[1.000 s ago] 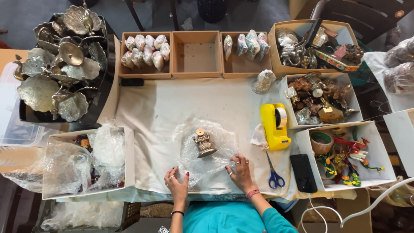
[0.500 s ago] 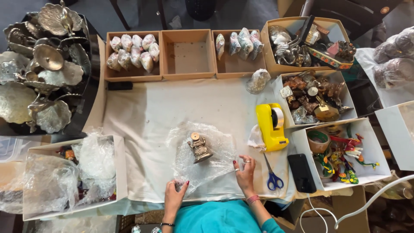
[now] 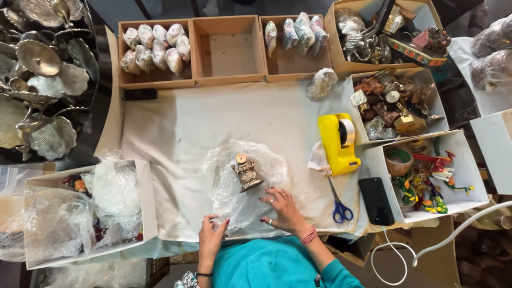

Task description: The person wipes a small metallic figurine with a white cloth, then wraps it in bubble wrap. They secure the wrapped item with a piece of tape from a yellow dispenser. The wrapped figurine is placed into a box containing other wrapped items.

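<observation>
My right hand (image 3: 284, 211) lies flat and spread on the crinkled sheet of clear bubble wrap (image 3: 242, 181), gripping nothing, its fingertips just at five o'clock of the small brass seated figurine (image 3: 246, 172) that stands upright at the sheet's middle; my left hand (image 3: 212, 234), at seven o'clock of the figurine, pinches the wrap's near edge between curled fingers. Outward at three o'clock sits the yellow tape dispenser (image 3: 337, 143); the blue-handled scissors (image 3: 339, 207) lie at four o'clock beside a black phone (image 3: 376, 200); all rests on the pale cloth-covered table (image 3: 176, 133).
</observation>
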